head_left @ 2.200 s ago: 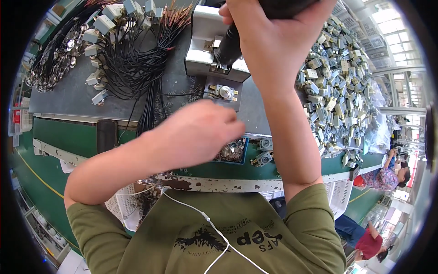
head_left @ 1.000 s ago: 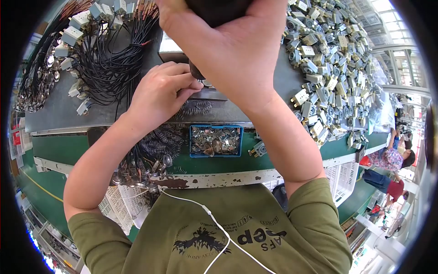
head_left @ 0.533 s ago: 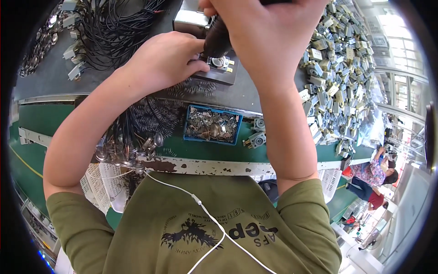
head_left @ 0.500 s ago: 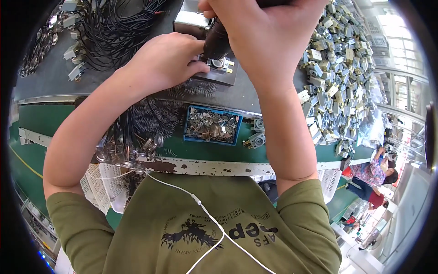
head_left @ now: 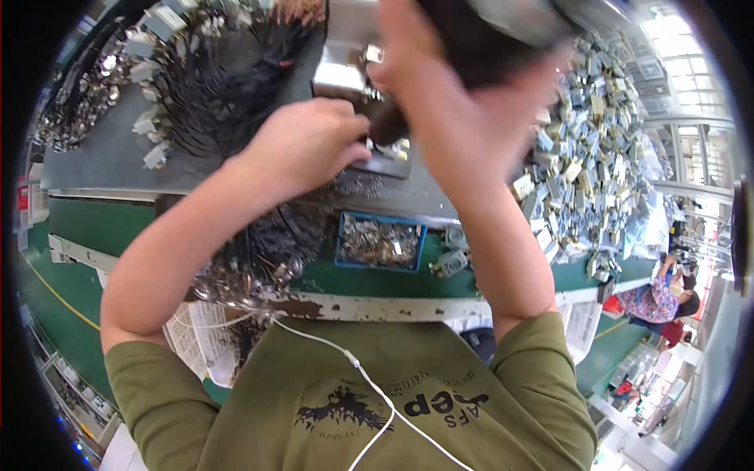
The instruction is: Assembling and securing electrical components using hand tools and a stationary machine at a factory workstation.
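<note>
Head view: the right hand point(head_left: 463, 118) grips a dark power screwdriver point(head_left: 393, 125) over the metal fixture point(head_left: 345, 74) at the desk's far edge; left hand point(head_left: 302, 145) fingers pinch a small part there. A slipping bit might nick those fingers.

**Two hands at a busy workbench**

The left hand point(head_left: 302, 145) pinches a small shiny metal part point(head_left: 385, 157) on a flat grey plate. The right hand point(head_left: 463, 118) grips a dark, thick tool point(head_left: 471, 47) whose tip touches that part. Just below sits a small blue tray point(head_left: 379, 241) full of tiny metal bits. Black wires point(head_left: 212, 86) lie on the left.
</note>
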Motion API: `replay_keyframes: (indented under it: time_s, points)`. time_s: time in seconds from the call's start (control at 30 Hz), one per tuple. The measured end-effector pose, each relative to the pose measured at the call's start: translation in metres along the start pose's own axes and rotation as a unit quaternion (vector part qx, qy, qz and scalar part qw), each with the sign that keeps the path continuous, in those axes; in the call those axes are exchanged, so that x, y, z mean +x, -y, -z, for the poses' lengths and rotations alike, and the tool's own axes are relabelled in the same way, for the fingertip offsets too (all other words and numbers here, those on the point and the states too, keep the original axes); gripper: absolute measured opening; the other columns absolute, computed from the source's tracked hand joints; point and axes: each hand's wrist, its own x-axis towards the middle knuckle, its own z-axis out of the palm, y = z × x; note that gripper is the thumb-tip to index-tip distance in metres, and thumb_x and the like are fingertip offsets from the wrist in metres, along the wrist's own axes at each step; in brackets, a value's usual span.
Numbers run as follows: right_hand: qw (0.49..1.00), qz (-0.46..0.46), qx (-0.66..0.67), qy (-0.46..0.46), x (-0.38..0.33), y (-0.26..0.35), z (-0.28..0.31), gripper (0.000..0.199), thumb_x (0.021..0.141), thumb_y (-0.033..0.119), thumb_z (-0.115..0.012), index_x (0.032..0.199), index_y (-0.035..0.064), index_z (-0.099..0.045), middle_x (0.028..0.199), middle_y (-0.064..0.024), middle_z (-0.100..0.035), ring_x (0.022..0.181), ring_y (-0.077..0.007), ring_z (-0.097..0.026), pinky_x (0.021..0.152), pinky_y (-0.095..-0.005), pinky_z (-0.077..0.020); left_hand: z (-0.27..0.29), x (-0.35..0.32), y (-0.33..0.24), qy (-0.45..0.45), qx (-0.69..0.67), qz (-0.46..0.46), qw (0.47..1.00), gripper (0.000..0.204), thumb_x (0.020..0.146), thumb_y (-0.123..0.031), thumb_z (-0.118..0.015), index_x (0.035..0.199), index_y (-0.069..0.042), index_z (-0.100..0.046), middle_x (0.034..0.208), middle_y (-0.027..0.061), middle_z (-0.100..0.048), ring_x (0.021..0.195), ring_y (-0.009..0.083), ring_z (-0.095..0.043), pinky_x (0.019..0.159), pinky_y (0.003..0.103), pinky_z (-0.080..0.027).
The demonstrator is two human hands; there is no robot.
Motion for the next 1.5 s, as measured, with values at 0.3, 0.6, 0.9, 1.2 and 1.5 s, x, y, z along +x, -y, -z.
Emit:
replay_keyframes:
  time_s: [0.3,0.6,0.9,1.2,1.5]
  points:
    - [0.993,-0.009,0.088,-0.080,0.023,-0.037,0.054,0.049,0.095,0.002,-0.073,0.131,-0.0034,-0.040,0.119,-0.0212,-0.070,0.078,-0.0178,-0.073,0.070,-0.0307,-0.0608,0.015,0.003,-0.020,-0.005,-0.015,-0.120,0.993,0.031,0.085,-0.022,-0.077,0.112,-0.011,-0.069,0.095,0.0042,-0.066,0.092,0.0231,-0.069,0.078,0.039,-0.054]
    - [0.990,-0.076,0.031,-0.111,0.030,-0.041,0.057,0.050,0.092,0.007,-0.077,0.133,0.0035,-0.048,0.119,-0.0098,-0.063,0.094,-0.0128,-0.061,0.082,-0.0265,-0.0521,0.034,0.001,-0.025,-0.007,0.012,-0.081,0.997,0.029,0.089,-0.023,-0.076,0.113,-0.009,-0.067,0.102,0.0075,-0.070,0.101,0.0286,-0.068,0.089,0.038,-0.051]
    - [0.995,-0.082,0.024,-0.056,0.007,-0.044,0.071,0.062,0.092,0.013,-0.082,0.138,0.0051,-0.040,0.126,-0.0124,-0.066,0.108,-0.0155,-0.067,0.086,-0.0274,-0.0547,0.113,0.006,0.035,-0.162,0.245,0.014,0.956,0.021,0.083,-0.009,-0.073,0.104,-0.009,-0.075,0.134,0.0151,-0.065,0.130,0.0336,-0.057,0.108,0.047,-0.045]
    - [0.992,-0.082,0.091,-0.021,0.001,-0.045,0.068,0.062,0.094,0.008,-0.079,0.141,0.0046,-0.039,0.138,-0.0104,-0.058,0.111,-0.0201,-0.069,0.090,-0.0309,-0.0573,0.026,0.043,0.072,0.039,0.404,0.102,0.908,0.021,0.083,-0.018,-0.066,0.095,-0.011,-0.083,0.146,0.0131,-0.059,0.138,0.0316,-0.051,0.115,0.046,-0.037]
    - [0.983,0.008,0.182,-0.021,0.007,-0.068,0.127,0.077,0.107,0.022,-0.058,0.165,0.0068,-0.008,0.147,-0.0239,-0.049,0.125,-0.0302,-0.060,0.105,-0.0435,-0.0471,0.021,0.054,0.082,-0.096,0.379,0.005,0.920,0.017,0.076,-0.012,-0.069,0.090,-0.007,-0.077,0.116,0.0085,-0.065,0.121,0.0273,-0.059,0.099,0.040,-0.047]
